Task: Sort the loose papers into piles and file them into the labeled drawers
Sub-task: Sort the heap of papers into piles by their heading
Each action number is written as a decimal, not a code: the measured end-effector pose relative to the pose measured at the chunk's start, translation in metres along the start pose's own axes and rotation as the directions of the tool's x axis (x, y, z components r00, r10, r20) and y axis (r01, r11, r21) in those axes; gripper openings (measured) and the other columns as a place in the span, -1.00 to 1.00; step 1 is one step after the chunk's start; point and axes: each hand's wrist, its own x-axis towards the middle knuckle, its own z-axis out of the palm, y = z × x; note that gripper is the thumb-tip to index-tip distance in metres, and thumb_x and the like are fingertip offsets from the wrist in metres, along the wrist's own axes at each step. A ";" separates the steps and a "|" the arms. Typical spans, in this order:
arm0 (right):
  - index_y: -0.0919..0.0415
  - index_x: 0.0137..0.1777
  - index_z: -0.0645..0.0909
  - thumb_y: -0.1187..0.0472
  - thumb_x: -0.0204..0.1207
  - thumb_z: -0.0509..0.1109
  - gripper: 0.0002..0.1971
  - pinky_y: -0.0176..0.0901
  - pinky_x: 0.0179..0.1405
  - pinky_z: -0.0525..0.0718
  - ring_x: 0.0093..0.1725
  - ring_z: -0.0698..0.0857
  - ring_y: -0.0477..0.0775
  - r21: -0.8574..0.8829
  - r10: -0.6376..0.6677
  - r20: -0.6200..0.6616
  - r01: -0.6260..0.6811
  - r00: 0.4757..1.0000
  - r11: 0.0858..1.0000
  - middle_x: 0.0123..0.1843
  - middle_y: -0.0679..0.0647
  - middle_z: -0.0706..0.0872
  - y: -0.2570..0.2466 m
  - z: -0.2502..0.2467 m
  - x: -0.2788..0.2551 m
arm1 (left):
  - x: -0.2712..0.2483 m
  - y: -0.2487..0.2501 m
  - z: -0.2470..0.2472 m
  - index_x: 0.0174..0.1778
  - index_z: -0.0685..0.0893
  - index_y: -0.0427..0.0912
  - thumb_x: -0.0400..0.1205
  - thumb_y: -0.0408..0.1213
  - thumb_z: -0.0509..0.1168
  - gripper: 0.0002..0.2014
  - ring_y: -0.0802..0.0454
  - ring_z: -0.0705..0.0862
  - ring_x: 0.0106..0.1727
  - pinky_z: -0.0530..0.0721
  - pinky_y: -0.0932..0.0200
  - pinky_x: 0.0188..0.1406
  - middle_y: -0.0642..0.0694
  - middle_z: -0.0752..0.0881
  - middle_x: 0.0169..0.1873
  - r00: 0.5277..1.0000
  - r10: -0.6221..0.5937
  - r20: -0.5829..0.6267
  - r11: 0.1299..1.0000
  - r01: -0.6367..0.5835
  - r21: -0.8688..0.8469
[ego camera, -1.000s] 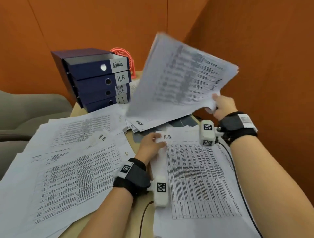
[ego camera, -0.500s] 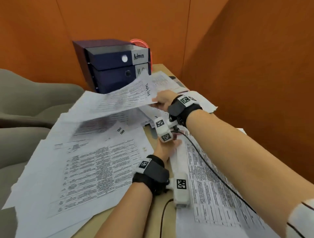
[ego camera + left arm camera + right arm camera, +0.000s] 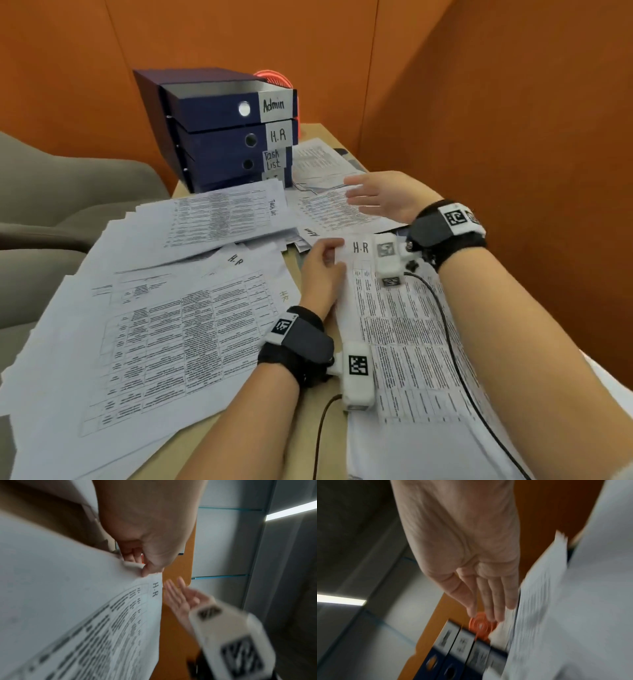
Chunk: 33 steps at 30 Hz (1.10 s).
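Observation:
Printed sheets cover the table. My left hand point(image 3: 323, 257) pinches the top left corner of a sheet marked H.R point(image 3: 394, 325); in the left wrist view the thumb and fingers curl on that H.R sheet point(image 3: 120, 615). My right hand point(image 3: 376, 195) hovers open, fingers straight, over an Admin sheet point(image 3: 329, 212), and holds nothing. The right hand point(image 3: 486, 601) shows flat, blurred by motion. A Task List sheet point(image 3: 226, 216) lies on the left piles. The dark blue drawer unit point(image 3: 219, 137) stands at the back, labelled Admin, H.R, Task List.
An orange wall point(image 3: 496, 120) closes the right side and the back. A grey chair point(image 3: 68, 192) is at the left. A red round object point(image 3: 274, 77) sits behind the drawers. H.R sheets point(image 3: 164, 325) spread over the left of the table point(image 3: 291, 445).
My right hand carried the Task List sheet leftward, laid it on the left pile, let go and drew back to the right, open. My left hand kept its pinch on the H.R sheet.

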 end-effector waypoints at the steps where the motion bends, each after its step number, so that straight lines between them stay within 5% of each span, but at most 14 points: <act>1: 0.27 0.51 0.51 0.39 0.73 0.16 -0.63 -0.03 0.43 0.57 0.42 0.64 0.17 -0.082 -0.029 0.004 0.029 1.000 0.996 0.44 0.24 0.64 0.009 -0.023 -0.010 | 0.000 0.000 0.000 0.04 0.61 0.03 0.55 -0.60 0.24 -0.61 0.05 0.72 0.03 0.72 0.16 0.09 -0.09 0.73 0.06 1.000 -0.002 -0.027 0.999 0.001 -0.039; 4: 0.14 0.50 0.53 0.53 0.62 0.22 -0.49 0.01 0.44 0.53 0.46 0.59 0.13 -0.281 -0.067 0.040 0.075 0.997 0.957 0.44 0.14 0.64 0.037 -0.064 -0.040 | 0.000 0.004 0.000 0.10 0.56 0.00 0.59 -0.58 0.27 -0.65 -0.03 0.76 -0.01 0.76 0.09 0.00 -0.18 0.74 0.01 0.999 0.035 -0.006 0.991 -0.036 -0.128; 6: 0.00 0.29 0.68 0.51 0.46 0.33 -0.50 -0.11 0.01 0.66 0.15 0.69 -0.06 -0.525 -0.089 0.039 0.096 0.995 0.845 0.18 -0.08 0.75 0.053 -0.070 -0.047 | -0.003 0.011 0.003 0.15 0.56 -0.04 0.59 -0.55 0.34 -0.66 -0.03 0.76 -0.01 0.76 0.05 0.03 -0.22 0.73 0.00 0.995 0.068 0.068 0.977 -0.053 -0.208; 7: 0.06 0.08 0.73 0.50 0.41 0.34 -0.61 -0.20 -0.25 0.58 -0.10 0.67 -0.07 -0.643 -0.107 0.023 0.097 0.994 0.759 -0.05 -0.11 0.75 0.061 -0.071 -0.049 | -0.004 0.015 0.005 0.18 0.56 -0.05 0.59 -0.51 0.37 -0.66 -0.03 0.76 0.00 0.76 0.04 0.07 -0.24 0.73 0.01 0.993 0.068 0.100 0.965 -0.041 -0.257; 9: 0.19 -0.32 0.64 0.50 0.41 0.30 -0.77 -0.24 -0.41 0.40 -0.38 0.50 -0.02 -0.756 -0.186 -0.068 0.071 0.980 0.650 -0.38 -0.05 0.59 0.070 -0.073 -0.057 | -0.004 0.015 0.007 0.22 0.57 -0.08 0.61 -0.40 0.38 -0.71 -0.01 0.77 0.05 0.73 0.09 0.13 -0.20 0.76 0.02 0.992 0.052 0.116 0.955 -0.016 -0.297; 13: 0.12 -0.51 0.49 0.57 0.48 0.17 -0.57 -0.20 -0.41 0.33 -0.45 0.41 -0.01 -0.664 -0.219 -0.219 0.019 0.951 0.748 -0.48 -0.02 0.51 0.087 -0.099 -0.070 | 0.006 0.001 0.000 0.16 0.66 -0.17 0.64 -0.46 0.31 -0.79 -0.03 0.72 0.18 0.65 0.06 0.28 -0.10 0.77 0.06 1.000 -0.006 0.022 0.994 0.008 -0.109; 16: 0.08 -0.60 0.53 0.63 0.30 0.07 -0.52 -0.16 -0.30 0.47 -0.33 0.51 0.09 -0.513 -0.244 -0.231 0.095 0.942 0.853 -0.49 0.06 0.56 0.107 -0.117 -0.071 | 0.011 -0.011 -0.002 0.16 0.71 -0.16 0.62 -0.39 0.34 -0.79 -0.01 0.69 0.18 0.63 0.12 0.22 -0.05 0.74 0.10 0.992 -0.112 0.062 0.990 0.107 0.090; 20: 0.10 -0.63 0.54 0.66 0.30 0.05 -0.48 -0.31 -0.73 0.32 -0.41 0.44 0.21 -0.350 -0.285 -0.163 0.215 0.944 0.912 -0.50 0.14 0.55 0.117 -0.122 -0.074 | 0.009 -0.008 -0.002 0.08 0.72 -0.11 0.60 -0.43 0.27 -0.78 0.02 0.68 0.15 0.63 0.09 0.25 -0.05 0.73 0.09 0.993 -0.080 -0.083 0.994 0.086 0.068; 23: 0.22 -0.59 0.51 0.69 0.28 0.05 -0.56 -0.33 -0.59 0.47 -0.44 0.46 0.09 -0.305 -0.293 -0.141 0.240 0.946 0.922 -0.51 0.12 0.54 0.117 -0.121 -0.078 | 0.002 0.006 -0.002 0.11 0.74 -0.14 0.61 -0.48 0.28 -0.75 0.12 0.69 0.08 0.61 0.27 0.17 0.03 0.74 0.02 0.989 0.085 -0.120 0.996 -0.080 0.046; 26: 0.15 -0.43 0.66 0.57 0.36 0.17 -0.62 -0.13 -0.12 0.71 -0.31 0.63 0.04 -0.355 -0.266 -0.176 0.191 0.948 0.915 -0.36 0.07 0.67 0.116 -0.119 -0.082 | -0.007 0.017 0.003 0.16 0.73 -0.15 0.61 -0.42 0.37 -0.77 0.09 0.74 0.12 0.67 0.24 0.16 -0.03 0.79 0.06 0.990 0.095 0.101 0.995 -0.091 -0.044; 29: 0.09 -0.14 0.67 0.50 0.49 0.33 -0.73 -0.22 -0.07 0.52 -0.10 0.69 -0.09 -0.465 -0.145 -0.071 0.096 0.987 0.880 -0.13 -0.06 0.74 0.116 -0.118 -0.082 | -0.015 0.018 0.009 0.30 0.65 -0.03 0.58 -0.10 0.42 -0.64 0.02 0.75 0.18 0.66 0.00 0.30 -0.02 0.77 0.16 0.887 -0.085 0.454 0.996 0.091 0.010; 31: 0.10 -0.10 0.71 0.31 0.50 0.50 -0.91 -0.17 -0.11 0.50 -0.19 0.69 -0.07 -0.536 -0.070 -0.049 0.033 0.996 0.843 -0.16 0.00 0.77 0.116 -0.118 -0.078 | -0.021 0.021 0.010 0.35 0.59 -0.02 0.50 0.02 0.39 -0.50 -0.03 0.75 0.20 0.65 -0.09 0.31 -0.04 0.76 0.19 0.754 -0.190 0.629 0.975 0.222 0.028; 33: 0.22 -0.13 0.73 0.08 0.50 0.55 -0.81 -0.16 -0.28 0.50 -0.33 0.64 0.01 -0.636 -0.089 -0.121 -0.009 0.989 0.772 -0.27 0.12 0.73 0.113 -0.116 -0.074 | -0.024 0.023 0.011 0.31 0.59 -0.03 0.51 -0.04 0.36 -0.56 -0.09 0.75 0.21 0.68 -0.07 0.26 -0.08 0.77 0.19 0.666 -0.212 0.715 0.951 0.310 -0.006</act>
